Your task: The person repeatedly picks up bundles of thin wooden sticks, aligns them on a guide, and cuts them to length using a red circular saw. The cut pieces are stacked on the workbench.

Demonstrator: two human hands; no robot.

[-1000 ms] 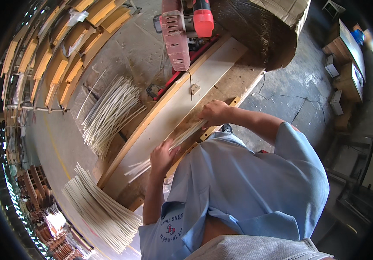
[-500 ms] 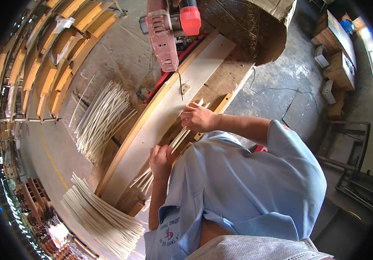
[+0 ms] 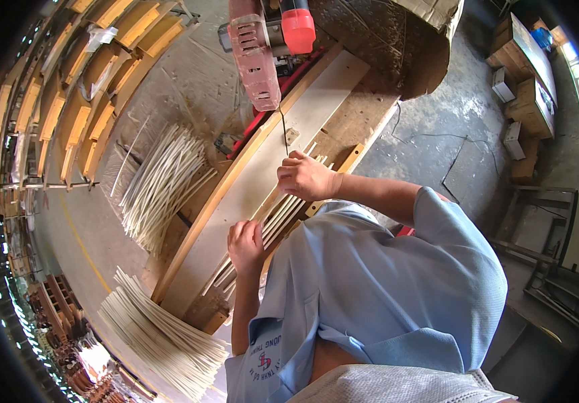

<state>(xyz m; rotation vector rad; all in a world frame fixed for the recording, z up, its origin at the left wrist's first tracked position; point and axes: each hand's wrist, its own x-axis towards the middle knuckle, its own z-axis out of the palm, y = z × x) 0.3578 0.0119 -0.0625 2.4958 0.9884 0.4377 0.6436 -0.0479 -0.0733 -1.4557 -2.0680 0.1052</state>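
A brown wooden worktop (image 3: 368, 114) runs slantwise from lower left to upper right, carrying a long pale board (image 3: 323, 91) edged on its far side by a yellowish wooden rail (image 3: 212, 195). A pink slotted guard (image 3: 256, 64) and a red tool end (image 3: 297, 30) stand over the board. Two heaps of pale rods lie on the left, an upper heap (image 3: 168, 188) and a lower heap (image 3: 161, 336). Racks of yellow wood (image 3: 67, 114) fill the upper left; a cardboard box (image 3: 430, 54) stands beyond the worktop, with grey floor (image 3: 430, 138) and wooden cabinets (image 3: 531, 107) to the right. The thin pale sticks (image 3: 276, 225) lie between the board and the person's body, slightly fanned, their long axis roughly parallel to the board; one end points lower left, the other upper right. The right hand (image 3: 308, 176) curls over them near the upper end, the left hand (image 3: 245, 243) bends its fingers at them lower down; whether either grips cannot be told.
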